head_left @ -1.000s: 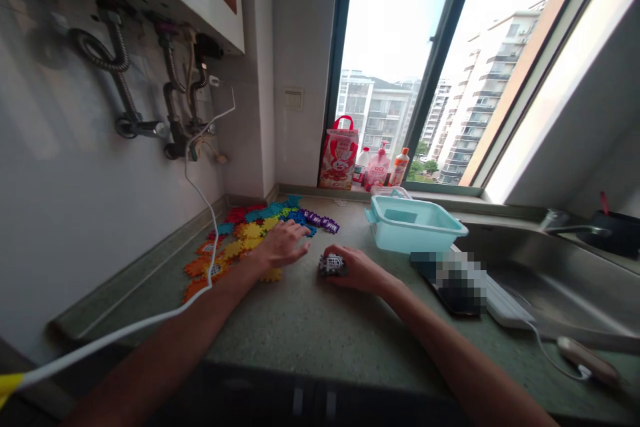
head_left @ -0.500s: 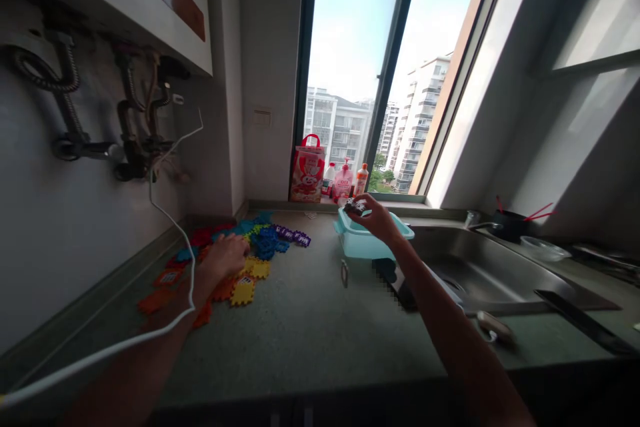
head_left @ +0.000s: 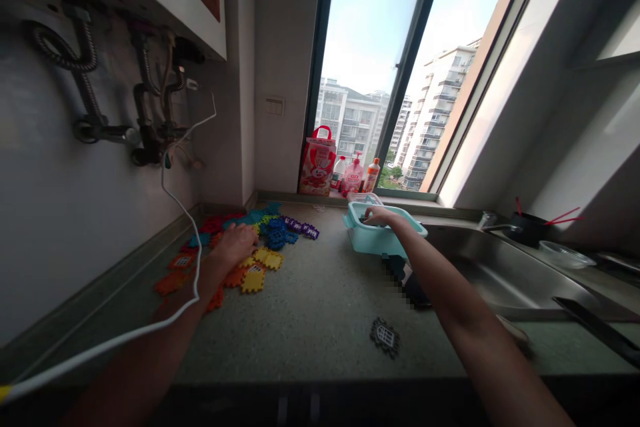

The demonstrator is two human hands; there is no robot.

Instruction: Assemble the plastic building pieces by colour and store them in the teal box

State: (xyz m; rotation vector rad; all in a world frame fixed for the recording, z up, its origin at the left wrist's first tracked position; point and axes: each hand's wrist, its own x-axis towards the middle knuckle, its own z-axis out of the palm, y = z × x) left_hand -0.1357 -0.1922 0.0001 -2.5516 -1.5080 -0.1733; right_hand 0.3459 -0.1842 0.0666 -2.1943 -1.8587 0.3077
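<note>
My left hand [head_left: 237,243] rests on a pile of coloured interlocking toy pieces, its fingers lying over them and partly hidden. Near it are yellow pieces [head_left: 253,279], blue pieces [head_left: 276,235], orange pieces [head_left: 175,282] and a row of purple pieces [head_left: 300,227]. My right hand [head_left: 379,216] reaches into a light teal plastic tub [head_left: 373,241], fingers bent together by something dark I cannot make out. A black toy piece with a white grid [head_left: 385,337] lies flat near the counter's front edge.
A white cable [head_left: 197,260] crosses in front of my left forearm. Right of the tub is a steel sink [head_left: 500,267], with a black handle [head_left: 595,330] over its front edge. A red bag [head_left: 319,167] and bottles [head_left: 353,177] stand on the windowsill.
My right hand has gone down from above the tub into it, with the dark pieces it held. A piece seen edge-on before the tub is gone from there; a black one now lies nearer me.
</note>
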